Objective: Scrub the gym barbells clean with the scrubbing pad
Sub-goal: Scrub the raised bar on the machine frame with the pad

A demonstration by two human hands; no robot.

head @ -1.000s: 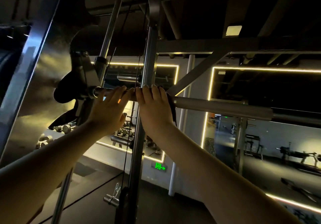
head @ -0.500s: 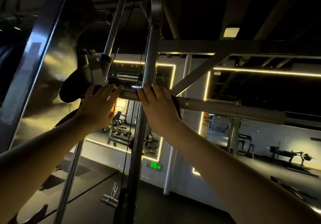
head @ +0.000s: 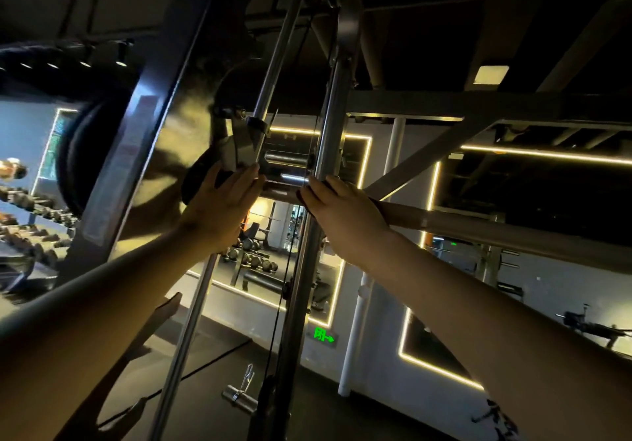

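Observation:
A grey steel barbell (head: pixel 478 232) runs from the rack's hook carriage (head: pixel 239 146) down to the right edge. My right hand (head: pixel 345 216) wraps over the bar just right of the upright post, fingers curled over its top. It presses a dark scrubbing pad (head: pixel 382 205) against the bar, and only a sliver of the pad shows by the hand's right side. My left hand (head: pixel 224 206) lies on the bar's left end at the carriage, fingers fairly straight, fingertips touching the bracket.
Two chrome guide rods (head: pixel 273 74) and a cable cross in front of the bar between my hands. A thick slanted frame post (head: pixel 136 153) stands at the left. Dumbbell racks (head: pixel 30 221) sit far left, a mirror and benches behind, and a spring collar (head: pixel 241 396) hangs below.
Both hands have slid left along the bar. The left hand now reaches the hook carriage with its fingers straighter. The view has swung, bringing the dumbbell racks into sight.

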